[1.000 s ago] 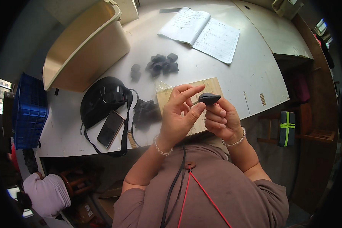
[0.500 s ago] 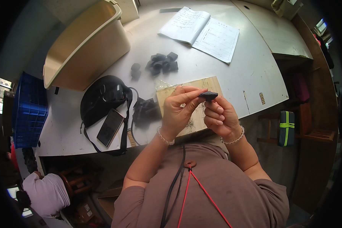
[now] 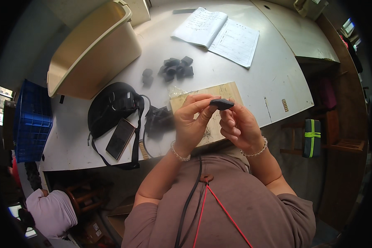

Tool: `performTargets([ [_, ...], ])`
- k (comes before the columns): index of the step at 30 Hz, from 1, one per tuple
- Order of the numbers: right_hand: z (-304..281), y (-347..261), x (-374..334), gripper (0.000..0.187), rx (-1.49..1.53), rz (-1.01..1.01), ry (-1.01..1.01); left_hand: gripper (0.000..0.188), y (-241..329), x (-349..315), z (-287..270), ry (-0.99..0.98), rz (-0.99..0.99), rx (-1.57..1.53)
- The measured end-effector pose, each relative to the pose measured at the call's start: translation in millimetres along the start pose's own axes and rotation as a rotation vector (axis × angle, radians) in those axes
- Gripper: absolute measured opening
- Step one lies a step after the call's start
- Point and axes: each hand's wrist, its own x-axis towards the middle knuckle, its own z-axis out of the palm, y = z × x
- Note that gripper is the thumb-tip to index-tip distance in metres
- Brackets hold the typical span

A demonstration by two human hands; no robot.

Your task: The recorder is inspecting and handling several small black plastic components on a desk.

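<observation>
A small black piece [image 3: 222, 104], flat on top and possibly rubber or foam, is held above a wooden board [image 3: 225, 89]. My left hand [image 3: 193, 117] pinches its left end between thumb and fingers. At its right end, the fingertips of my right hand [image 3: 240, 126] grip it too, the other fingers curled. Beyond the board lies a loose heap of similar black pieces [image 3: 176, 69], with a couple more pieces [image 3: 147, 77] to its left. Another dark, blurry pile [image 3: 159, 122] rests just left of my left hand.
On the white table [image 3: 260, 95] stand a cream plastic tub [image 3: 99, 53], a black bag [image 3: 109, 107] with a strap, a phone [image 3: 120, 139] and an open notebook [image 3: 219, 35]. A blue crate [image 3: 33, 120] is at far left. A person [image 3: 51, 213] sits at lower left.
The black piece has turned between my fingers and moved slightly left, showing more of its flat face. The fingers of my right hand have shifted their hold.
</observation>
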Motion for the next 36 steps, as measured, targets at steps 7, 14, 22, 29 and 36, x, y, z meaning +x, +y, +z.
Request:
performTargets([
  [7, 23, -1, -29, 0.041, -0.901, -0.699, 0.150, 0.012, 35, -5, -8, 0.012, -0.096, 0.039],
  [14, 28, 31, -21, 0.014, -0.967, -0.630, 0.107, 0.013, 39, -38, -24, -0.047, -0.173, 0.102],
  [22, 16, 45, -6, 0.015, -0.896, -0.202, 0.161, 0.017, 31, -43, -41, 0.058, -0.360, 0.014],
  [29, 0, 51, 4, 0.018, -0.914, -0.211, 0.166, 0.020, 16, -44, -39, 0.192, -0.478, -0.028],
  [36, 0, 48, 3, 0.013, -1.109, -0.104, 0.193, 0.019, -46, 25, -80, 0.323, -0.367, 0.192],
])
